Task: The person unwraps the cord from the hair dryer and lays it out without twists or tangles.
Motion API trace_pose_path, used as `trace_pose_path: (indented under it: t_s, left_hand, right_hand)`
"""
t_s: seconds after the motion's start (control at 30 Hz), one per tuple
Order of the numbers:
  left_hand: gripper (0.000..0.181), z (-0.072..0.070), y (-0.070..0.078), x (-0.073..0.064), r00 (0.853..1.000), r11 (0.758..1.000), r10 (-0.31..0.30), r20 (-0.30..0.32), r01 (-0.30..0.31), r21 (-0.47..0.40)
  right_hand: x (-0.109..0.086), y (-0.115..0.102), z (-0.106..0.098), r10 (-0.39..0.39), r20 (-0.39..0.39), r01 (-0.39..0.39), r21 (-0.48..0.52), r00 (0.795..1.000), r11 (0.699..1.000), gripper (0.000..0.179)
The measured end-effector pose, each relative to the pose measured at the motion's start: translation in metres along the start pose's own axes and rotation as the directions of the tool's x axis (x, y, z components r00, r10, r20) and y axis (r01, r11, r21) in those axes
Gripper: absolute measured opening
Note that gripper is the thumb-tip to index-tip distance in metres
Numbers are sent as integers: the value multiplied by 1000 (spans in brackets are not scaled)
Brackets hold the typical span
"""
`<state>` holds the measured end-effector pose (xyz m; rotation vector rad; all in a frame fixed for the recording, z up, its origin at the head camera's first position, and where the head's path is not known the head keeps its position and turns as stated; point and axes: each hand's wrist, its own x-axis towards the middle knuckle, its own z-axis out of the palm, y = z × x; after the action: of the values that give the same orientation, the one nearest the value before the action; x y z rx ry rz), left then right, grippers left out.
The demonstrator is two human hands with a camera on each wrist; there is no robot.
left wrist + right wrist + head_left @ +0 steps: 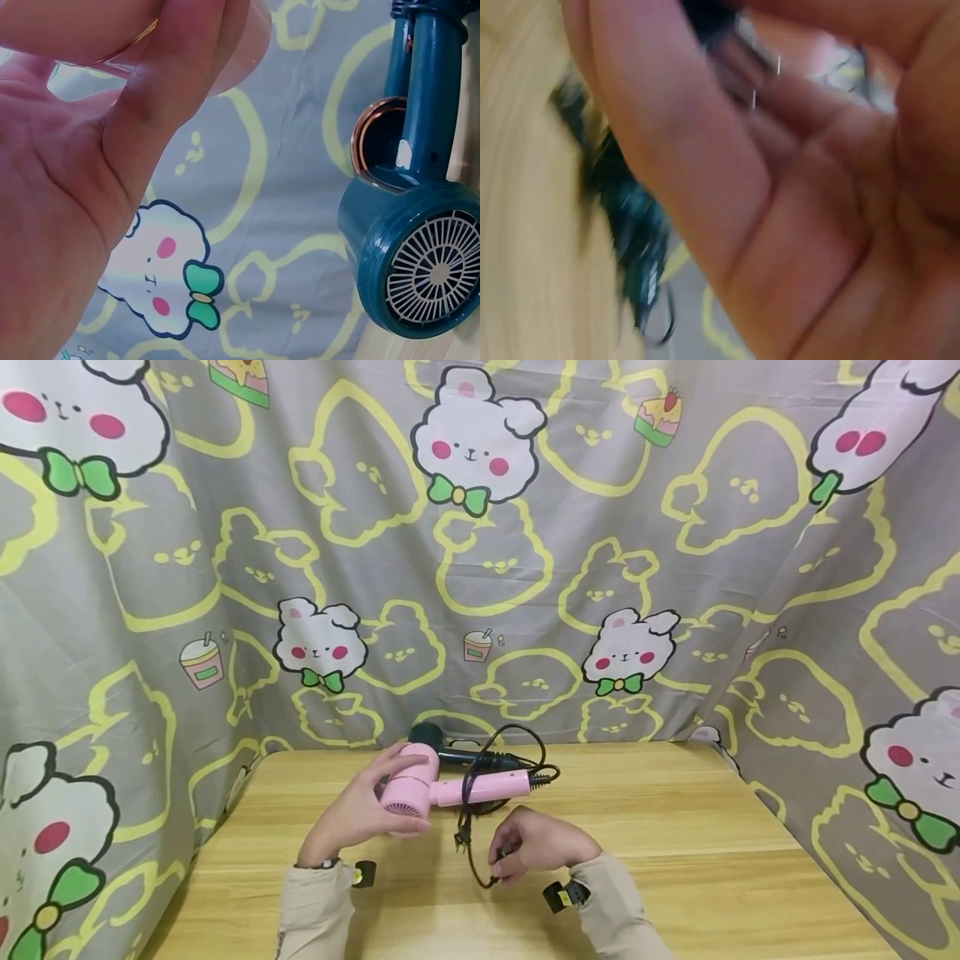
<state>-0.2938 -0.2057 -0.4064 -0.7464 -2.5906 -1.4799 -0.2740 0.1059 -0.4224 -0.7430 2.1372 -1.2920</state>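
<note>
Patterned grey fabric (495, 539) walls in the scene at the back and both sides, white rabbit faces with green bows scattered among yellow outlines, and it meets a pale wood-grain table (690, 835) along the rear edge. Over the table's middle, a little left, here's the pink hair dryer (450, 792), the left hand (356, 806) spread round its head with thumb and fingers gripping. Just beyond, near the fabric, sits a dark green hair dryer (459, 757). Black cord (472, 858) loops over the pink handle and dangles towards the right hand (543, 842), fingers curled, pinching a dark plug (709, 19) with metal prongs, its outline blurred close up. Beige sleeves (318, 902) reach in from the near side.
</note>
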Motion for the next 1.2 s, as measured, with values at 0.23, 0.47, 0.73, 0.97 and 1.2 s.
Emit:
trace_pose_path:
  t_s: [0.23,0.47,0.73,0.97,1.2]
  left_hand:
    - [87,-1,2,-1,1000,999,11,3,-11,-31]
    - [87,-2,5,-2,999,997,44,8,-44,-58]
    - [86,-6,10,-5,996,984,90,18,-87,-154]
    - [85,-3,10,-3,995,992,78,61,-72,-107]
    - [87,-1,7,-1,995,997,39,92,-32,-76]
  right_hand:
    - [2,27,-18,85,-220,-80,32,972,996,5]
    - [-6,45,-40,149,-366,-126,85,919,988,9]
    - [-15,62,-61,249,-616,-106,260,748,960,21]
    - [-23,51,-73,234,-785,221,424,573,878,27]
    - [-29,26,-79,129,-874,565,409,468,716,12]
